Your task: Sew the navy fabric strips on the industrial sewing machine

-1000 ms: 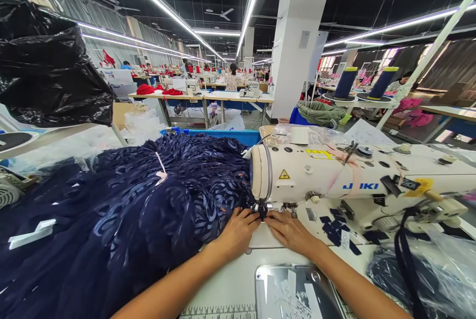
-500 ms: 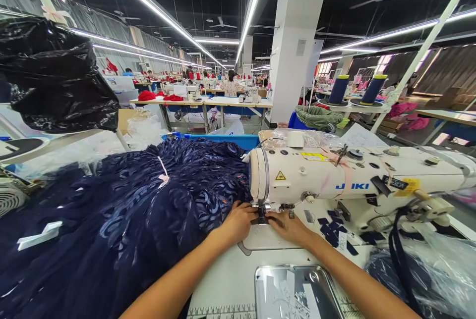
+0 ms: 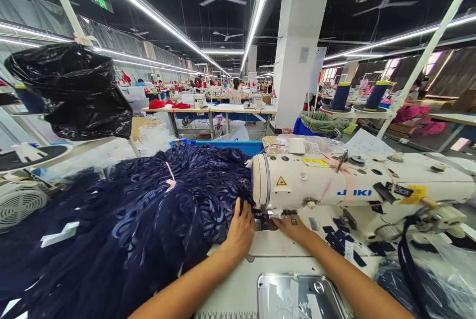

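My left hand [image 3: 241,230] is at the left of the sewing machine head, its fingers bent and closed on the edge of the navy fabric [image 3: 178,210] heaped there. Part of its grip is hidden by the hand itself. My right hand [image 3: 293,229] is low by the presser foot, right of the metal needle plate [image 3: 268,225]. Its fingers are drawn together, and what they hold, if anything, is too small to make out. Above both hands extends the white sewing machine [image 3: 320,180]. Dark cloth lies under the needle area, partly hidden.
Small navy fabric pieces [image 3: 336,237] lie on the machine bed at right. A metal tray [image 3: 297,299] is near the front edge. Plastic-wrapped dark material [image 3: 405,279] fills the right side. A black plastic bag [image 3: 82,93] hangs at left; thread cones [image 3: 340,96] stand behind.
My left hand has moved away from the needle area, slightly left, turning its fingers upward onto the navy fabric. My right hand stays by the presser foot. The camera view has tilted up a little.
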Available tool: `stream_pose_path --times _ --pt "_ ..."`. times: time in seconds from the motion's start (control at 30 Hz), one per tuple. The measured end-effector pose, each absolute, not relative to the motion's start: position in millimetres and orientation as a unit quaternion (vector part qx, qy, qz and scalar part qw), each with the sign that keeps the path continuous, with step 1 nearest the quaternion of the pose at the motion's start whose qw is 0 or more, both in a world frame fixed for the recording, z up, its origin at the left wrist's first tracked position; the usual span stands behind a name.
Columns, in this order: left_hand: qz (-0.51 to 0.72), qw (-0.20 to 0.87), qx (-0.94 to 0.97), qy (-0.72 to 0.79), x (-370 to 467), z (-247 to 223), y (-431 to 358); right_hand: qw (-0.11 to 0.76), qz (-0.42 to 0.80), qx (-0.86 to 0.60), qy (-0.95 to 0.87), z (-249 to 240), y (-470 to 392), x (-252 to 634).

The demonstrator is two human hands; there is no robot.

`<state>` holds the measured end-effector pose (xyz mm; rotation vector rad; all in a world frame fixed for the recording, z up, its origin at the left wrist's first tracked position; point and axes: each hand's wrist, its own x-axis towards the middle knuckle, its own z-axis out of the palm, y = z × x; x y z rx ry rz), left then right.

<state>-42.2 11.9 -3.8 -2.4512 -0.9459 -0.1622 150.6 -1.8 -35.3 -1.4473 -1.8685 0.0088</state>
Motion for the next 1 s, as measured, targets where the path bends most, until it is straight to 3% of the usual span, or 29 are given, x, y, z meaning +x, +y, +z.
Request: stream_pose_path --times 0.27,0.53,0.87,1.0 --pt "-0.013 0.171 -0.921 -0.348 -37.7 12.3 25.1 0.251 -0.093 -0.518 -0.812 -36.1 -16.5 148.8" --pt "-0.024 0.173 -0.922 -0.345 -36.9 9.3 26.8 0.212 -0.221 -0.473 -0.826 -43.7 -17.1 150.8" --pt "-0.036 0.146 -0.924 -0.351 -32.2 10.4 31.8 0.249 -0.166 -0.535 -0.79 -58.0 -10.6 147.9" --pt "-0.04 0.132 -0.923 -0.359 -28.7 9.8 34.7 0.237 -0.087 -0.575 -0.778 -60.6 -11.9 146.3"
